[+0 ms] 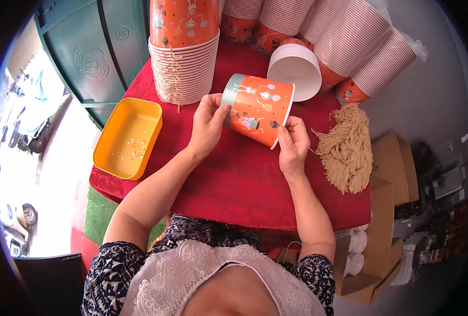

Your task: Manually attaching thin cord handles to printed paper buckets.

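Between my hands I hold an orange paper bucket (263, 108) on its side, printed with skeletons and small cartoon figures, its white rim toward the right. My left hand (209, 124) is closed on its pale green base end. My right hand (294, 145) pinches the white rim at the lower right. Left of it stands a tall nested stack of like buckets (184, 73), with a tan cord hanging down its side. Behind my right hand lies another bucket (295, 73) on its side, its white inside showing. To the right is a bundle of tan cords (347, 147).
A yellow plastic tub (103, 152) holding small pale bits sits at the table's left. The table has a red cloth (234, 195). Nested, plastic-wrapped bucket stacks (349, 39) lie at the back right. Teal panels (89, 58) stand far left; cardboard boxes (384, 231) stand right of the table.
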`<state>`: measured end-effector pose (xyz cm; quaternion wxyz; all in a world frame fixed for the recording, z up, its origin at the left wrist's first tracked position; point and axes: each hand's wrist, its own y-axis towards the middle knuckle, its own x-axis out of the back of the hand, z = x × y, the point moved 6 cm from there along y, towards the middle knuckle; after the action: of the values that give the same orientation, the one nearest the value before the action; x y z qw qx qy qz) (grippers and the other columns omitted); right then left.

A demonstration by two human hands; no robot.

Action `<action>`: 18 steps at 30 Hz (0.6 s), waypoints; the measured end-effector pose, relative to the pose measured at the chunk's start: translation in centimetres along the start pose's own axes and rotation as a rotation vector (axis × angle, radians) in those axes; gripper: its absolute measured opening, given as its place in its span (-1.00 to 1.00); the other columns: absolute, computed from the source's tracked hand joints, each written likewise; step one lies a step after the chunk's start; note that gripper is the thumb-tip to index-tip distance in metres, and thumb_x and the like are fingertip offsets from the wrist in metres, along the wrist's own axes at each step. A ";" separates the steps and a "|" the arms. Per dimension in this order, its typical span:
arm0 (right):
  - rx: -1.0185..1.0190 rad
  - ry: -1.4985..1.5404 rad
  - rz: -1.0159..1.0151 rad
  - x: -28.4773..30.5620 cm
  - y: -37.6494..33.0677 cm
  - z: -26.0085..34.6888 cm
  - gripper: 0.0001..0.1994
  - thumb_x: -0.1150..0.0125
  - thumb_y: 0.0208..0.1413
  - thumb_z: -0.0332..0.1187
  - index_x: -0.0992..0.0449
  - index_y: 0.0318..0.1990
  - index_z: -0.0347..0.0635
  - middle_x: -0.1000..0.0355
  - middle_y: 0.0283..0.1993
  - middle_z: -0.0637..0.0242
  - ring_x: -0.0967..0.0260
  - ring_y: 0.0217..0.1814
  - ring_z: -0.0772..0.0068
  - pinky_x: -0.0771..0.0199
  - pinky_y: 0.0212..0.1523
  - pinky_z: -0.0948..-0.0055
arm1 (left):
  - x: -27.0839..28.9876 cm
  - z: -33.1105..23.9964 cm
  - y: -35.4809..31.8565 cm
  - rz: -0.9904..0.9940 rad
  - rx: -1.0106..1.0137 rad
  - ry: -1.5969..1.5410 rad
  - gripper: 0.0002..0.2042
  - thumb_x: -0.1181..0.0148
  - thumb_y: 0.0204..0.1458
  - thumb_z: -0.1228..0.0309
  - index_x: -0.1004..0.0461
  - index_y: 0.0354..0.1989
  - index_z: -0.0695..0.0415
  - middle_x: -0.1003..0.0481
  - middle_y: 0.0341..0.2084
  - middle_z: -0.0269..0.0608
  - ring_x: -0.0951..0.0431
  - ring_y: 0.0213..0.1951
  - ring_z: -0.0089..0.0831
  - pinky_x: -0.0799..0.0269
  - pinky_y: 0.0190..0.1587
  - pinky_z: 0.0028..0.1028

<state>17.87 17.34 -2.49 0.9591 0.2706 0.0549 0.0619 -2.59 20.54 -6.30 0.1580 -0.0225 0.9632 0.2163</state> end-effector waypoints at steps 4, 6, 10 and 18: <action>-0.045 0.111 -0.027 -0.7 -0.3 -0.8 -0.84 -0.15 0.22 -0.40 -0.34 -0.15 -0.23 -0.34 -0.30 0.44 -0.19 -0.42 0.75 -0.24 -0.46 0.68 | 0.9 0.4 0.2 -0.080 0.005 0.124 -0.80 -0.16 0.15 0.51 -0.32 -0.12 0.26 -0.38 -0.27 -0.27 -0.41 -0.23 -0.55 -0.41 -0.16 -0.55; -0.047 0.107 -0.024 -1.0 -0.4 -1.0 -0.85 -0.15 0.22 -0.42 -0.34 -0.15 -0.24 -0.34 -0.30 0.45 -0.19 -0.41 0.75 -0.25 -0.45 0.68 | 0.7 -1.4 0.0 -0.158 -0.188 0.436 -0.75 -0.23 0.08 0.52 -0.32 -0.13 0.26 -0.37 -0.25 -0.21 -0.42 -0.23 -0.47 -0.41 -0.17 -0.51; -0.056 0.118 -0.023 -1.6 -0.8 -1.1 -0.85 -0.16 0.21 -0.46 -0.35 -0.14 -0.25 -0.34 -0.29 0.47 -0.19 -0.39 0.76 -0.25 -0.40 0.69 | -1.6 -5.4 -1.6 -0.224 -0.552 0.908 -0.63 -0.36 -0.13 0.56 -0.33 -0.16 0.25 -0.32 -0.20 -0.04 -0.40 -0.22 -0.26 -0.42 -0.19 -0.37; -0.110 0.118 0.020 -2.9 -1.4 -1.1 -0.82 -0.17 0.20 -0.46 -0.37 -0.10 -0.28 -0.36 -0.26 0.49 -0.22 -0.35 0.77 -0.29 -0.33 0.69 | -4.8 -6.3 -4.0 0.107 -0.548 0.524 -0.71 -0.24 -0.13 0.77 -0.37 -0.24 0.24 -0.41 -0.34 -0.14 -0.54 -0.31 -0.32 -0.51 -0.30 -0.47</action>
<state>15.01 16.33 -3.97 0.9670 0.2138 0.1051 0.0902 0.59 14.15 -1.01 -0.1170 -0.0680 0.8771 0.4608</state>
